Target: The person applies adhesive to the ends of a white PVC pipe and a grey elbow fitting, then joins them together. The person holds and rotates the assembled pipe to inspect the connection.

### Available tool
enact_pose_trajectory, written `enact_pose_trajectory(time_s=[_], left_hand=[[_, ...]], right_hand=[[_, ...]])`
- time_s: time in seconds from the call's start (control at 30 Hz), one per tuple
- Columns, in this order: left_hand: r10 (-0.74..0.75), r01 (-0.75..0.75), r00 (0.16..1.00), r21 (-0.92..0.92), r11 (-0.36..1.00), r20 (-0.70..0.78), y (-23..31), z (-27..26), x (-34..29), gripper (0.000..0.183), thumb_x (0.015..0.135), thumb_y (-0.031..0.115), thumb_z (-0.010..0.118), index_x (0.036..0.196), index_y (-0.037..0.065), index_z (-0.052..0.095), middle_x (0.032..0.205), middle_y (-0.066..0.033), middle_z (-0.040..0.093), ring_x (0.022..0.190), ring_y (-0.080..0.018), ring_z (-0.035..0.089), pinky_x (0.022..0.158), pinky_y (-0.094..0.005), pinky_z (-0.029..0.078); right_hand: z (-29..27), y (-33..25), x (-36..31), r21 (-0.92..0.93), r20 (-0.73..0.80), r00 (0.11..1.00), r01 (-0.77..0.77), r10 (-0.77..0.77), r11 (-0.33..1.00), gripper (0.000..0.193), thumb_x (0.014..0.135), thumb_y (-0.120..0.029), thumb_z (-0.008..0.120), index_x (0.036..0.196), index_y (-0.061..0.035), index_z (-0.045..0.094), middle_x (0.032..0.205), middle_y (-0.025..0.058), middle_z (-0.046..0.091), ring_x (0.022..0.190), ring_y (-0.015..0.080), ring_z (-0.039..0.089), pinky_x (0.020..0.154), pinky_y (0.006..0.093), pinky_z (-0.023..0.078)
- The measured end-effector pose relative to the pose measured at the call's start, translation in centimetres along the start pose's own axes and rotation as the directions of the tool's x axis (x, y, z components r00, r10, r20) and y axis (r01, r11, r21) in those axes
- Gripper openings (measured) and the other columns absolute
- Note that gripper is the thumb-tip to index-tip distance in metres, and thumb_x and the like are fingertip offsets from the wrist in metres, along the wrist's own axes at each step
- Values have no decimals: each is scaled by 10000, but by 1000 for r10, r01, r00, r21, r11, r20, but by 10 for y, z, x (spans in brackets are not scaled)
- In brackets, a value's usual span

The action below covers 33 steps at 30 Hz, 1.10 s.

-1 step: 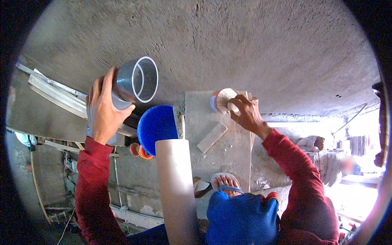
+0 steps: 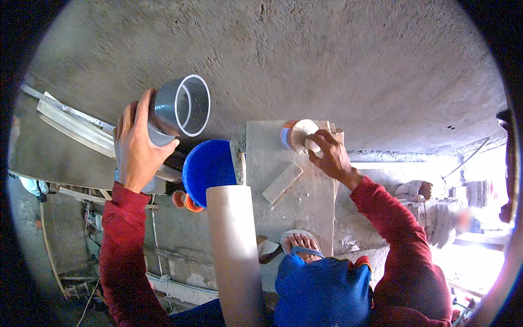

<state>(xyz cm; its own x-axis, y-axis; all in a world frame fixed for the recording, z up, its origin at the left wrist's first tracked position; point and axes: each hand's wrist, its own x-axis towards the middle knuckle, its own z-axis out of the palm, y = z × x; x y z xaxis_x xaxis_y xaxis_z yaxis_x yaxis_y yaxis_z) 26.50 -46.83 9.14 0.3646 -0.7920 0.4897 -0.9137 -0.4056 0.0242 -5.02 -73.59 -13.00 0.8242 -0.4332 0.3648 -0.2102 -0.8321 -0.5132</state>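
Pale pipe [image 2: 233, 245]: nearest item, lengthwise between the left forearm and the blue-clothed knee [image 2: 324, 291].
Sandalled foot [image 2: 301, 242]: just beyond the knee.
Block [image 2: 283, 183]: flat, rectangular, lying askew on the grey slab [image 2: 259, 146].
Blue bucket [image 2: 211, 169]: beyond the pipe's end, left of the slab.
Right hand [image 2: 331, 158]: fingertips closed together on a pale round piece [image 2: 313, 146] at the can's top; cap or applicator, cannot tell.
Can [image 2: 286, 135]: at the slab's far end; judged rigid, contents unseen; best steadied by its side wall.
Left hand [image 2: 139, 144]: clamped around the grey fitting [image 2: 170, 106], thumb below, fingers over.
Fitting: held up left of the can, wide mouth turned right; judged light, stiff, smooth enough to slip, hardly fragile; best gripped round its outer wall, clear of the rim.
Wall [image 2: 327, 60]: rough, grey, behind everything.
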Motion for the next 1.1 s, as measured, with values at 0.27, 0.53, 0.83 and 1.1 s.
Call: enact_pose_trajectory(time_s=[0.27,0.53,0.83,1.1], left_hand=[[9,-10,1000,-15,1000,-22,3,8,1,1035,574,129,916,1492,156,438,1300,-153,580,1212,-402,560,991,-536,461],[-10,10,1000,-28,1000,-5,1,3,-2,1047,578,144,923,1501,153,428,1291,-161,574,1215,-409,557,994,-547,455],[-52,55,997,-49,997,56,1,11,-5,1081,578,169,931,1521,135,406,1330,-182,555,1222,-422,551,1006,-552,448],[-56,67,992,-93,993,111,2,31,-4,1080,584,212,928,1525,162,400,1305,-173,561,1230,-425,542,990,-581,444]], right_hand=[[22,0,-46,84,-221,972,-57,74,995,480,760,-48,803,1207,-81,631,1218,157,616,1054,383,660,864,452,579],[14,-5,-45,29,-117,988,-103,105,994,491,762,-49,808,1219,-71,629,1220,161,622,1041,371,686,839,432,606],[-10,-3,49,-118,251,966,-39,68,992,376,852,-222,712,1202,-87,684,1206,185,657,1048,383,675,908,473,561],[-29,4,83,6,128,992,17,-17,1000,428,831,-187,731,1228,-36,676,1133,211,701,993,384,701,855,454,579]])
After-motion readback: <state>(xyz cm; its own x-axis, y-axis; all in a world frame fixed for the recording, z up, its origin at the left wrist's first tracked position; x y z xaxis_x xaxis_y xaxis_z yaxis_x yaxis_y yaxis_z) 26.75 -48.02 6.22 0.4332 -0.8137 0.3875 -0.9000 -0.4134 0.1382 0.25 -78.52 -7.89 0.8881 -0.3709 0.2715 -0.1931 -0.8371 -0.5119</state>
